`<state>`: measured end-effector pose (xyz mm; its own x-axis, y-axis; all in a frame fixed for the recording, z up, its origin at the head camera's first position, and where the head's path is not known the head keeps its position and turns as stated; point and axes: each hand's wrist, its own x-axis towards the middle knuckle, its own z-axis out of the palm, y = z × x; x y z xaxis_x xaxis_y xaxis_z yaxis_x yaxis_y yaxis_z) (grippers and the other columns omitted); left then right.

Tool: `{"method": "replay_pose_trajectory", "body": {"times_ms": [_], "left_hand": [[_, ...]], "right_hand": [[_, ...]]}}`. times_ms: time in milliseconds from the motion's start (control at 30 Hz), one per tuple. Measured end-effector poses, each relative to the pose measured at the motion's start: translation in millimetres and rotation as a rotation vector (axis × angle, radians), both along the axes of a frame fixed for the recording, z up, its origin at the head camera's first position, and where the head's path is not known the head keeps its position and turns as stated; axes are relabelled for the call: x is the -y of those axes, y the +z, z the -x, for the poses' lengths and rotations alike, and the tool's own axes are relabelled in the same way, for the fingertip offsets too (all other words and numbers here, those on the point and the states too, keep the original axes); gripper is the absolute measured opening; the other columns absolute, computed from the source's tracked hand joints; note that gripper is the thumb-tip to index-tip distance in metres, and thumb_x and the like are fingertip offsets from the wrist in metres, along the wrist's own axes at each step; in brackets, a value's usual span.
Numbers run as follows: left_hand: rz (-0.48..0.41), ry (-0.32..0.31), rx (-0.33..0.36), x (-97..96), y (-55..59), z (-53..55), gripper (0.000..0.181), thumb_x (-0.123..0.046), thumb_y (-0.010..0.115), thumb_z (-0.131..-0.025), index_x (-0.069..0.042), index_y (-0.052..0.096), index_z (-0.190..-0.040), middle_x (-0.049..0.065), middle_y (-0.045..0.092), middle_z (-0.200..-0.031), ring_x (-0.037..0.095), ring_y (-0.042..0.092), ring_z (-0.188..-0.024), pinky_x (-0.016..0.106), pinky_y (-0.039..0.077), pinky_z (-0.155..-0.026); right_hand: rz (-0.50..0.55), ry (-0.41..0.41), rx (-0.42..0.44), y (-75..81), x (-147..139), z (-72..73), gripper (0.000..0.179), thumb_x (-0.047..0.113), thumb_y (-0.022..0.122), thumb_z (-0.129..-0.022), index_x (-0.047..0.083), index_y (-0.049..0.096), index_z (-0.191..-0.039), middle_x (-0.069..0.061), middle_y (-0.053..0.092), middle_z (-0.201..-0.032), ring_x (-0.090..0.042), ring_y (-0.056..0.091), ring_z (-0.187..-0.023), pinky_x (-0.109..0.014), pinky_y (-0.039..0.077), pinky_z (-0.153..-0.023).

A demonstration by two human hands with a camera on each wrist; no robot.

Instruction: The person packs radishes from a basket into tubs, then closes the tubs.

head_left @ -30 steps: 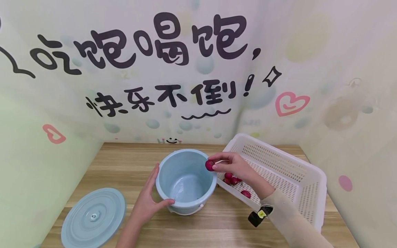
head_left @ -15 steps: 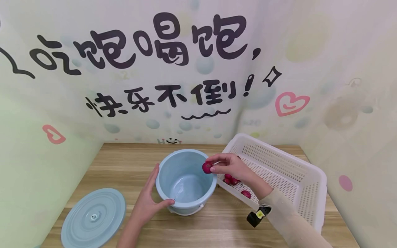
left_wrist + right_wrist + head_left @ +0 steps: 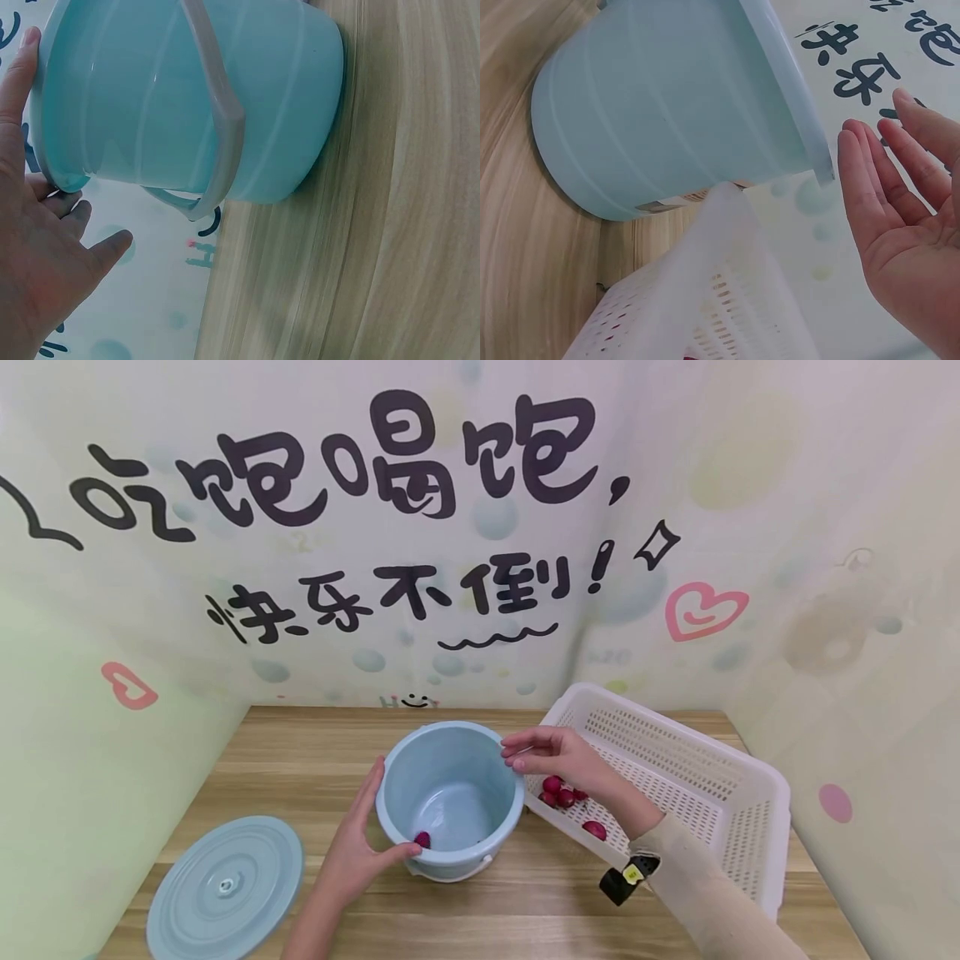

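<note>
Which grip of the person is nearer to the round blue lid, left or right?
Left. The left grip holds the bucket, just right of the lid; the right grip is by the bucket's right rim, farther away.

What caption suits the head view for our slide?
Left hand holds a blue bucket with one small red piece inside; the empty right hand is alongside.
</note>
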<state>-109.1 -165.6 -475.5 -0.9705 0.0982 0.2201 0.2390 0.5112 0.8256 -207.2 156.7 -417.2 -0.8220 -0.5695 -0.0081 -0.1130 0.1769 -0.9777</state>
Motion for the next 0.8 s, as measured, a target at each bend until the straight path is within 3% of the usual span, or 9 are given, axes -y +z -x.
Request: {"method": "replay_pose_trajectory", "body": {"times_ms": [233, 433, 567, 800], "left_hand": [[0.007, -0.009, -0.013, 0.2, 0.4, -1.6, 0.120, -0.022, 0.093, -0.066, -0.015, 0.019, -0.161, 0.013, 0.020, -0.167, 0.045, 0.021, -0.151, 0.070, 0.026, -0.115], [0.003, -0.010, -0.009, -0.2, 1.7, -2.2, 0.120, -0.022, 0.093, -0.066, -0.016, 0.019, -0.161, 0.013, 0.019, -0.167, 0.044, 0.021, -0.151, 0.069, 0.025, -0.116], [-0.001, -0.012, -0.015, -0.5, 1.9, -2.3, 0.120, -0.022, 0.093, -0.065, -0.014, 0.020, -0.160, 0.014, 0.020, -0.167, 0.044, 0.021, -0.151, 0.068, 0.025, -0.117], [0.001, -0.001, 0.006, -0.7, 1.7, -1.7, 0.119, -0.024, 0.092, -0.067, -0.013, 0.020, -0.160, 0.013, 0.019, -0.167, 0.044, 0.021, -0.151, 0.069, 0.025, -0.117]], "right_hand": [[-0.014, -0.025, -0.024, 2.7, -5, 2.5, 0.044, 0.016, 0.071, -0.093, -0.004, 0.060, -0.131, -0.024, 0.067, -0.125, -0.012, 0.071, -0.106, -0.028, 0.060, -0.091], [-0.063, -0.069, -0.001, 4.8, -10, 2.8, 0.042, 0.020, 0.072, -0.092, 0.004, 0.063, -0.130, -0.017, 0.068, -0.127, -0.028, 0.069, -0.114, -0.024, 0.059, -0.092], [-0.064, -0.072, -0.009, 3.8, -14, 4.1, 0.040, 0.020, 0.071, -0.093, 0.005, 0.063, -0.130, -0.019, 0.067, -0.128, -0.036, 0.066, -0.117, -0.023, 0.058, -0.093], [-0.042, -0.075, -0.006, 3.2, -22, 6.1, 0.042, 0.018, 0.071, -0.093, 0.001, 0.062, -0.131, -0.026, 0.064, -0.129, -0.011, 0.071, -0.104, -0.022, 0.059, -0.089]]}}
